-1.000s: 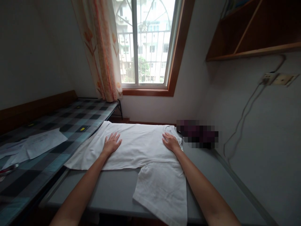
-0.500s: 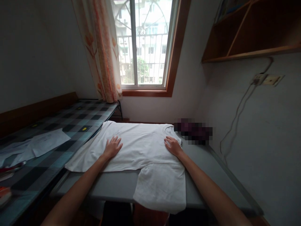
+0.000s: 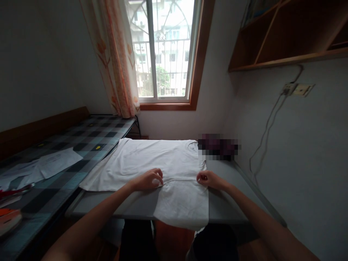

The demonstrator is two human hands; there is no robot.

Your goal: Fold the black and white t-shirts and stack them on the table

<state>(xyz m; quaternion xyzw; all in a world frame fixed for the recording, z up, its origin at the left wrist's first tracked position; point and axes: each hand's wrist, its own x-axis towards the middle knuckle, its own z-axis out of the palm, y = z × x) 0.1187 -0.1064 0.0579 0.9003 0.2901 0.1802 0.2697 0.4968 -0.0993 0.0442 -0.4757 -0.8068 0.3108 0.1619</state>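
A white T-shirt (image 3: 152, 161) lies flat across a grey table (image 3: 225, 195), one sleeve (image 3: 182, 204) hanging toward me over the near edge. My left hand (image 3: 148, 180) is curled and pinches the shirt where that sleeve meets the body. My right hand (image 3: 208, 179) pinches the same seam line at the sleeve's right corner. Both hands rest on the fabric, fingers closed.
A bed with a checked cover (image 3: 67, 145) runs along the left with sheets of paper (image 3: 51, 163) on it. A blurred dark object (image 3: 217, 146) sits at the table's far right. Window and curtain (image 3: 119, 61) are behind; a wooden shelf (image 3: 285, 40) and a socket with cable (image 3: 293, 88) are on the right wall.
Both hands drew back from lying flat on the shirt's body to the sleeve seam near me and closed into pinches. The camera backed away slightly.
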